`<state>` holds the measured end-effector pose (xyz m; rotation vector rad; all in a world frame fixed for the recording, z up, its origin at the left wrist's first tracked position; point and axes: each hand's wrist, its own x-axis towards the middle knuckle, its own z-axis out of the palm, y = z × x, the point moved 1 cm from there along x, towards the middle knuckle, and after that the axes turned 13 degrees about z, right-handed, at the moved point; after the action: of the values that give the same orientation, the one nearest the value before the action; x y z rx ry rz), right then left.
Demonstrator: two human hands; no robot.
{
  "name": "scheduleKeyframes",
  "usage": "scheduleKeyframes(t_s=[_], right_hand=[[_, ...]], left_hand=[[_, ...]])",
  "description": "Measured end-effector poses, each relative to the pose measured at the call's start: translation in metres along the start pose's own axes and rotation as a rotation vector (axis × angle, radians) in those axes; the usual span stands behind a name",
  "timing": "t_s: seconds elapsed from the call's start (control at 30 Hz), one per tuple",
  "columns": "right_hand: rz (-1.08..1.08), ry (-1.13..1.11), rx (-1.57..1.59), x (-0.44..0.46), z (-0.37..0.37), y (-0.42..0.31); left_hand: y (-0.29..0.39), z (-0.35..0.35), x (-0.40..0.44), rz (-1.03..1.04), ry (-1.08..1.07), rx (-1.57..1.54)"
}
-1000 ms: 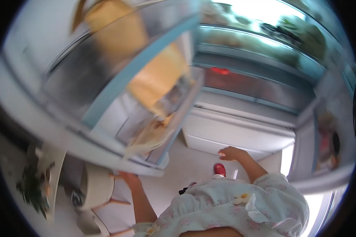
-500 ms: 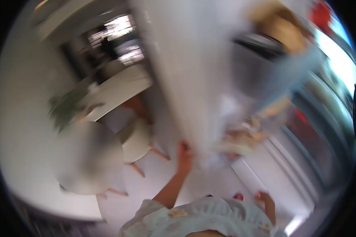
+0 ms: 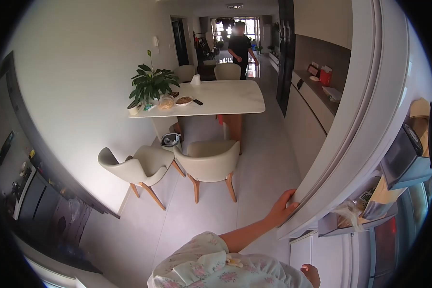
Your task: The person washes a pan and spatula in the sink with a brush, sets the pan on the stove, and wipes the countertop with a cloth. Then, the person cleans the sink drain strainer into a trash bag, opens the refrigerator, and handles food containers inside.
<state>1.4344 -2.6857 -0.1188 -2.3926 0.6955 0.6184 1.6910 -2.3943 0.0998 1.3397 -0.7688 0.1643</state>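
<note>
My left hand (image 3: 282, 210) is wrapped around the edge of a white refrigerator door (image 3: 343, 158) that stands open at the right. Its fingertips curl over the edge near the door's lower end. Low at the right, my right hand (image 3: 311, 274) hangs beside my body with its fingers curled; whatever may be inside them is hidden. Near it is a white drawer front (image 3: 321, 252). Door bins (image 3: 331, 224) hold bags and packages, and a dark box (image 3: 404, 156) sits higher up.
Two cream chairs (image 3: 207, 161) stand by a white table (image 3: 225, 96) bearing a potted plant (image 3: 151, 84) and a plate. A small bin (image 3: 170, 139) is under the table. Farther back, a person (image 3: 240, 48) in dark clothes stands in the hallway. A cabinet (image 3: 312, 103) lines the right.
My view has swung from a blurred tilt to level, facing the table and hallway. My left hand stays at the door's edge. A person is now clearly seen at the back.
</note>
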Motion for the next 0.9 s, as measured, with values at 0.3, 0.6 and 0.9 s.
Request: scheduleKeyframes(t_s=[0.3, 0.6, 0.9], right_hand=[[0.048, -0.09, -0.062, 0.001, 0.039, 0.026], [0.097, -0.025, -0.152, 0.05, 0.122, 0.136], [0.131, -0.063, -0.111, 0.037, 0.091, 0.089]], left_hand=[[-0.009, 0.001, 0.003, 0.027, -0.007, 0.03], [-0.008, 0.001, 0.012, 0.02, -0.017, -0.027], [-0.005, -0.004, 0.013, -0.027, -0.049, -0.085]])
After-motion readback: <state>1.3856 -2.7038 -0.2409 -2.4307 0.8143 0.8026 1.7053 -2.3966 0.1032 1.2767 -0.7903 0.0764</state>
